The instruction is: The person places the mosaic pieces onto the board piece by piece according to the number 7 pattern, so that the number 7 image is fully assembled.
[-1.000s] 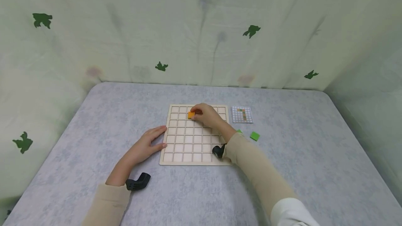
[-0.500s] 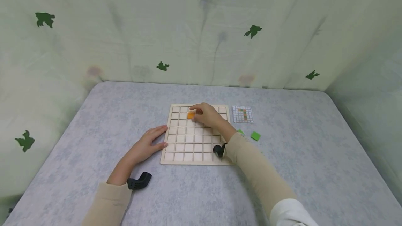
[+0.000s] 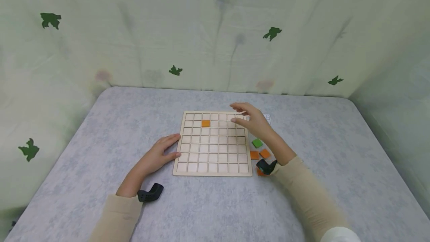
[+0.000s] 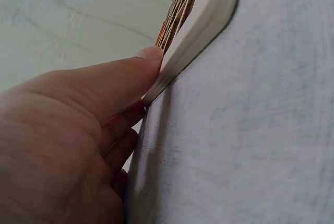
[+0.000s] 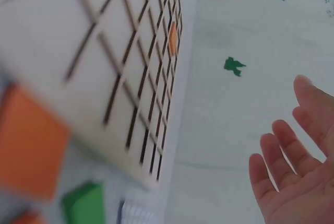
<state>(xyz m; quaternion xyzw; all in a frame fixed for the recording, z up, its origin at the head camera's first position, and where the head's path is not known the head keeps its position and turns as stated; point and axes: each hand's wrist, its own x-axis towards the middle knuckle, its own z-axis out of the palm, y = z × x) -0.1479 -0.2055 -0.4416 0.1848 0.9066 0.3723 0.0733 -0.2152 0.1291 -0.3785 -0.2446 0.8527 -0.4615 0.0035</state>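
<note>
A pale wooden grid board (image 3: 213, 159) lies flat on the table. One orange square tile (image 3: 205, 123) sits in a cell of its second row from the far side, left of centre. My left hand (image 3: 155, 158) rests against the board's left edge; in the left wrist view the thumb (image 4: 122, 80) touches that edge. Raised above the far right corner of the board, my right hand (image 3: 252, 123) has its fingers spread and nothing in them. In the right wrist view the fingers (image 5: 282, 156) are loosely extended, apart from the board.
Right of the board lie a green tile (image 3: 257, 143) and several orange tiles (image 3: 254, 155), one partly covered by the black wrist camera (image 3: 267, 167). A small printed grid card (image 3: 268, 118) is mostly hidden behind my right hand. A pale curtain (image 3: 215, 40) hangs behind the table.
My right hand has let go of the orange tile, which stays in its cell, and has moved up and right. The left hand has stayed at the board's edge.
</note>
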